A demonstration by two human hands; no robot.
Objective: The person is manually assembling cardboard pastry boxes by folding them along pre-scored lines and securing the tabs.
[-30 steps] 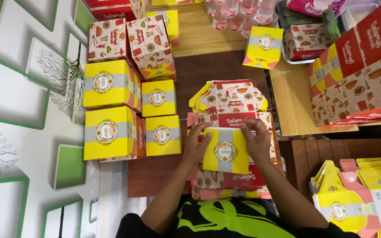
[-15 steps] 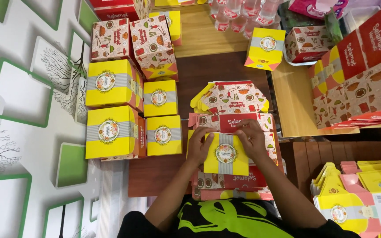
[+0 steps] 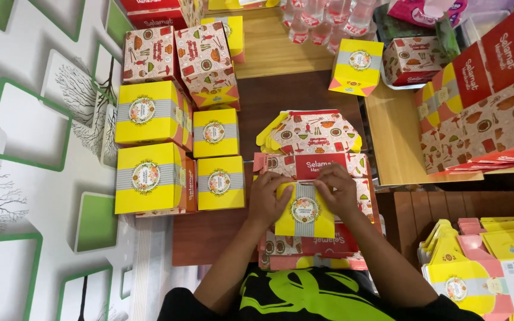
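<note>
A flat, unfolded cardboard box [image 3: 313, 172], red and patterned with a yellow panel and a round seal, lies on the dark wooden table [image 3: 269, 98] in front of me. My left hand [image 3: 267, 196] presses the yellow panel's left edge. My right hand [image 3: 335, 189] grips its upper right corner, fingers bent over the fold. More flat boxes lie stacked beneath it.
Several finished yellow boxes [image 3: 150, 178] and patterned ones [image 3: 206, 56] stand at the left. One yellow box [image 3: 357, 66] sits on a lighter table at the back. Folded box stacks [image 3: 483, 113] lean at the right; flat blanks [image 3: 483, 267] lie lower right. Bottles [image 3: 322, 18] stand behind.
Both hands have shifted slightly on the yellow panel, the right hand curling more over its top edge. The boxes around have not moved.
</note>
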